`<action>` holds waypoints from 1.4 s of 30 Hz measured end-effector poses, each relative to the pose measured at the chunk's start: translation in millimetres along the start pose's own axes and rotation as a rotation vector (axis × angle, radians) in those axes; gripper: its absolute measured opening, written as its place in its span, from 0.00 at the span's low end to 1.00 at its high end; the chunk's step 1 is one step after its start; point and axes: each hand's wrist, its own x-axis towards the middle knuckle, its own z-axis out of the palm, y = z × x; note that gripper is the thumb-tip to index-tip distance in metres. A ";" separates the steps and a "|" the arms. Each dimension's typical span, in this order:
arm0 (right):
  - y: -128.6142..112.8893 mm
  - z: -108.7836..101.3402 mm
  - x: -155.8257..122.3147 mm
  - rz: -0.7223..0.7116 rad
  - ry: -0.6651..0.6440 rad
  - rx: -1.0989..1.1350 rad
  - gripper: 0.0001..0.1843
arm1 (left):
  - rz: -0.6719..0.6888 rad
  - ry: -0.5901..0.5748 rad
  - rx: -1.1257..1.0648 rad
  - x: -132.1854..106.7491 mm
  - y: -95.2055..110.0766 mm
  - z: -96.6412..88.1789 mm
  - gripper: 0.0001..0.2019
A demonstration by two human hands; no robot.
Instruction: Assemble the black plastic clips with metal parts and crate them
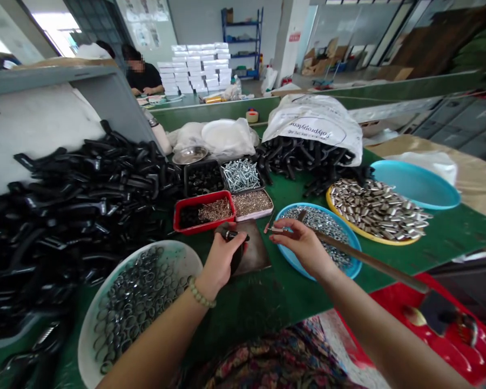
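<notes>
Two hands work close together: the left hand (222, 256) is wrapped around a black piece (230, 235), and the right hand (302, 243) pinches a small metal piece (279, 230) between its fingertips. Below and between the two grips, the green tabletop (253, 302) shows as far as the person's patterned clothing (267, 356). Room elsewhere is tight — the rim of a white basin (192, 254) comes up just beside the left wrist, a red tray (204, 227) stands just beyond the left grip, and a blue tray (283, 254) lies under the right hand. A flat metal plate (257, 251) sits beneath the left grip, reaching toward the right.

The black piece is dark, with a glossy highlight near the thumb. The metal piece is slim and silvery; something reddish shows at its far-left end.

Fingers and palm cover most of the black piece, so its full shape is hard to make out. A wooden shaft (372, 261) passes behind the right hand, partly hidden there — whether that hand touches it, I cannot tell.
</notes>
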 end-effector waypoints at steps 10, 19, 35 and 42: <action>-9.7 43.0 16.0 0.007 -0.113 -0.100 0.16 | 0.104 -0.114 0.117 -4.2 -6.7 -14.8 0.30; -1.3 54.2 24.1 0.015 -0.162 -0.189 0.17 | 0.394 -0.159 0.491 0.8 -11.5 -22.8 0.37; 8.5 52.8 26.8 -0.088 -0.126 -0.186 0.14 | 0.419 -0.177 0.694 7.8 -3.4 -20.2 0.21; 8.1 45.4 21.5 -0.093 -0.109 -0.374 0.13 | 0.401 -0.154 0.645 8.7 -7.0 -23.8 0.16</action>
